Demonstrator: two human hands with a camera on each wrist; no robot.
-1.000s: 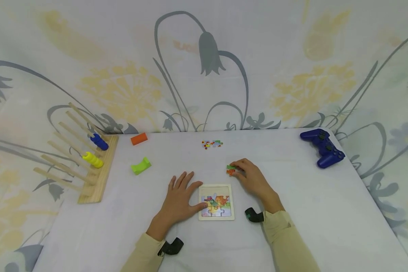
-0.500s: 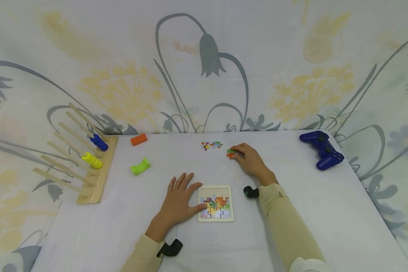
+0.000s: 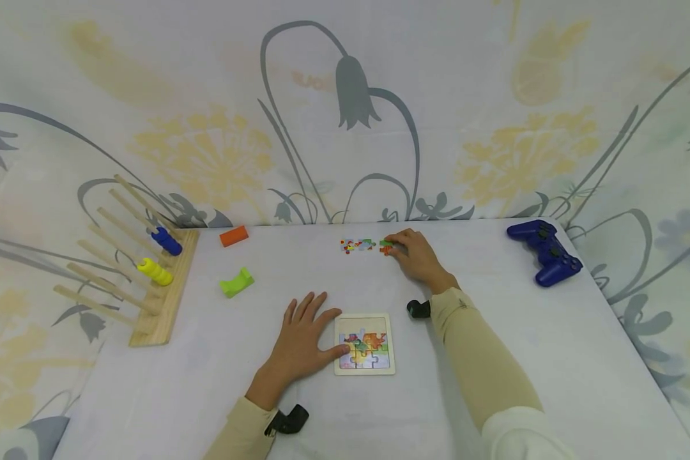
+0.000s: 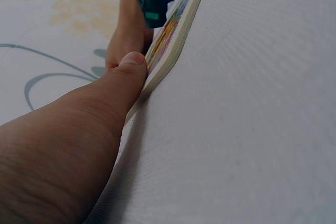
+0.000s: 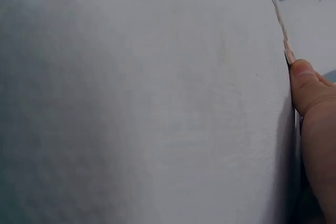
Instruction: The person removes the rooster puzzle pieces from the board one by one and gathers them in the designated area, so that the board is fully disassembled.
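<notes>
My left hand [image 3: 301,342] lies with fingers spread beside a wooden puzzle tray [image 3: 365,371], its thumb resting on the left edge. Several joined pieces [image 3: 365,351] fill the tray's lower part; bare wood shows along the top. In the left wrist view the thumb presses the tray's rim [image 4: 170,66]. Farther back, my right hand [image 3: 420,259] pinches a green and orange puzzle piece [image 3: 385,247] between thumb and fingers, close to the table. Just left of it lie other colourful puzzle pieces [image 3: 358,245] in a row. The right wrist view shows the thumb [image 5: 304,80] at the piece's edge.
A wooden peg rack [image 3: 175,287] with blue and yellow beads stands at the left. Nearby lie an orange block [image 3: 234,236] and a green curved block [image 3: 237,282]. A blue game controller [image 3: 545,251] lies at the back right. A patterned cloth hangs behind the table.
My right hand has moved away from the tray toward the back of the table, bringing its puzzle piece beside the row of pieces. The left hand has stayed at the tray.
</notes>
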